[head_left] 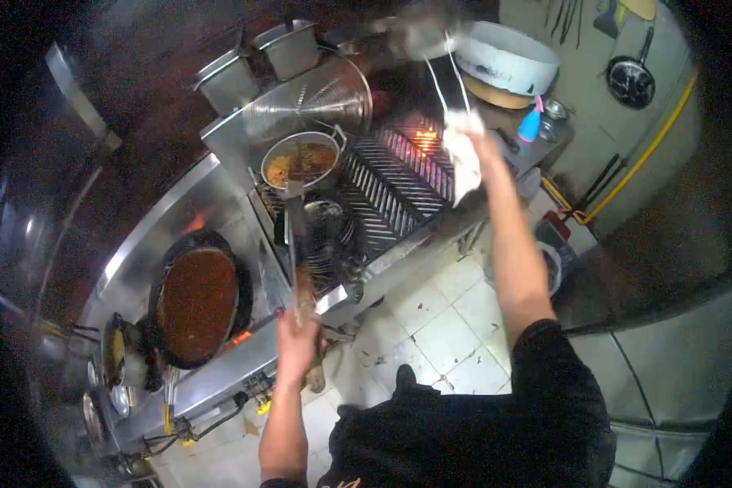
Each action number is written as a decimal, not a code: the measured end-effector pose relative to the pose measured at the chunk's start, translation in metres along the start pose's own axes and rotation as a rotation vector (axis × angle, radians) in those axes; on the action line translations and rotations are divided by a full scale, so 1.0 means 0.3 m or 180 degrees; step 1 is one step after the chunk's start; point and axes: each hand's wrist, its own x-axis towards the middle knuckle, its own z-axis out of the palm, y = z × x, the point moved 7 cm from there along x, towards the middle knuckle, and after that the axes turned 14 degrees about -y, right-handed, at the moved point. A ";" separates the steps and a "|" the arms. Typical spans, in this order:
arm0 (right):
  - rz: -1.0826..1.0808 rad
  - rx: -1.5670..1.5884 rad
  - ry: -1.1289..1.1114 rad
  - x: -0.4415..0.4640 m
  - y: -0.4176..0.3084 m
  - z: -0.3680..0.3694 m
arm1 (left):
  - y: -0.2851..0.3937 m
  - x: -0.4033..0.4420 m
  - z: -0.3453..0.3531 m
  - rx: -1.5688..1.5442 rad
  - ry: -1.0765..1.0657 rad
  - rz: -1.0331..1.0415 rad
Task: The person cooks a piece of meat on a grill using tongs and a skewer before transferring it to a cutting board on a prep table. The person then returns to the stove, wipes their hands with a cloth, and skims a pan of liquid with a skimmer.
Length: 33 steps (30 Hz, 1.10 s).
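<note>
My left hand (298, 346) is closed around the wooden handle of a long paddle-like tool (298, 236). Its flat metal end reaches the near rim of a round pot (336, 163) holding yellow and brown food. Far to the right, my right hand (484, 154) grips a white cloth (466, 167). From the cloth, a long handle of two thin rods (439, 85) runs up to a metal vessel (423, 34), blurred by motion. The cloth hides how my fingers sit on the handle. Below both lies a slatted grill (390, 183) with glowing coals or flame at its far side.
A wide pan of red-brown sauce (197, 297) stands on the stove at left, a smaller pan (122, 350) beside it. Steel containers (289, 50) and a large round perforated lid (309, 102) are behind. A white tub (508, 61) and blue spray bottle (529, 126) stand right.
</note>
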 end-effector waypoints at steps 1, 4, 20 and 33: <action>0.0200 0.0283 0.0131 0.005 0.192 -0.051 | 0.011 -0.023 -0.028 -0.0091 0.0168 0.0026; 0.0691 0.1778 -0.0113 -0.032 0.719 -0.089 | 0.042 -0.075 -0.092 -0.0175 0.0286 0.0022; -0.0084 -0.1795 -0.1375 -0.592 0.258 0.705 | 0.034 -0.578 -0.361 -0.1150 0.0186 0.1231; -0.0021 -0.2386 -0.3737 -1.047 0.632 1.670 | -0.206 -1.068 -0.782 -0.0949 0.1241 0.0990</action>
